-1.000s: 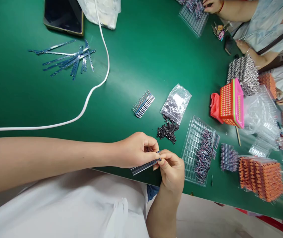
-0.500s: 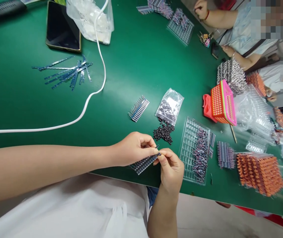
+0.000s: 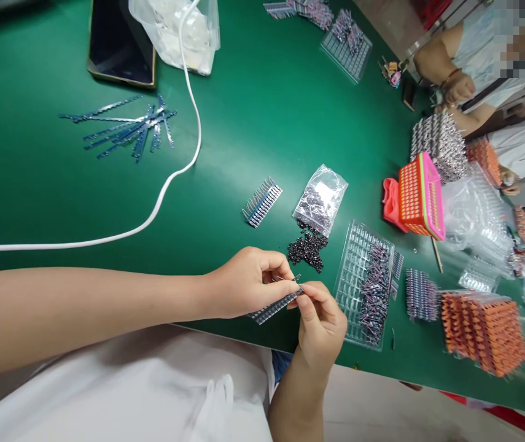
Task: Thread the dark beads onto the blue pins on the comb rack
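Note:
My left hand (image 3: pixel 255 283) is closed around a strip of small dark circuit boards (image 3: pixel 275 309), whose lower edge shows beneath the fingers. Thin wire leads stick up beside my fingertips. My right hand (image 3: pixel 321 320) pinches with thumb and forefinger at the strip's right end, fingertips touching those of my left hand; whatever small piece lies in that pinch is hidden. Just beyond the hands is a heap of tiny black parts (image 3: pixel 308 247), spilling from a clear plastic bag (image 3: pixel 321 199). Another strip of boards with bent leads (image 3: pixel 262 202) lies to the bag's left.
A clear tray (image 3: pixel 349 282) with many leaded parts lies right of my hands. Beyond are stacked orange parts (image 3: pixel 483 331) and a pink-orange basket (image 3: pixel 421 196). A white cable (image 3: pixel 165 187), blue strips (image 3: pixel 140 126) and a phone (image 3: pixel 121 46) lie left. Co-workers sit far right.
My hands stay together at the strip's right end, with only slight finger movement. The view has shifted a little. A co-worker's hand at the upper right has drawn back towards their body.

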`<state>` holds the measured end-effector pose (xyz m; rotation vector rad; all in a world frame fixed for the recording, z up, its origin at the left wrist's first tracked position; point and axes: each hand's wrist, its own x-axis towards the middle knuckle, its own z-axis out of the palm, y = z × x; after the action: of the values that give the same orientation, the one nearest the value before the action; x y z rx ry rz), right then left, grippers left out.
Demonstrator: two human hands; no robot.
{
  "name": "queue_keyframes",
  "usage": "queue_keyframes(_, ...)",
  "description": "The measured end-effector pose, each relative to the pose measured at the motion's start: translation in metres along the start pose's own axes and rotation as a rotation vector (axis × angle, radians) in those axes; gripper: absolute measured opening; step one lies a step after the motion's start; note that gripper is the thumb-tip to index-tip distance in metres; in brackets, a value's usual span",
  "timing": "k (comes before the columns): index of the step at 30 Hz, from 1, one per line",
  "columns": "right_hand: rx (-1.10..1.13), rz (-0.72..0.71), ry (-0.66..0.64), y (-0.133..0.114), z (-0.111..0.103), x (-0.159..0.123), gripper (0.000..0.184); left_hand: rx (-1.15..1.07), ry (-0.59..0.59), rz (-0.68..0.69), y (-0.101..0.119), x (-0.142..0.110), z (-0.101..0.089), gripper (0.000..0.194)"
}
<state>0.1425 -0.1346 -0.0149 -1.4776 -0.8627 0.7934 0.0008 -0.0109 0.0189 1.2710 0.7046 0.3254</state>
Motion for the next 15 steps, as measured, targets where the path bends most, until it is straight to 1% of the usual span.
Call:
queue_keyframes(5,0.032,0.016,-0.014,0.0012,-0.0009,-0.0011,0.010,0.027,0.011,0.004,-0.0014,0.0006,0.0004,0.016)
queue_keyframes(10,0.030,0.075,-0.012,0.0018,-0.0018,-0.0014,0.007,0.042,0.019,0.011,-0.0028,-0.0002,0.0012,0.016)
queue_keyframes(15,0.073,0.120,0.004,0.0017,-0.0026,0.0003,0.005,0.029,-0.043,-0.005,-0.0069,0.0003,0.0007,0.017)
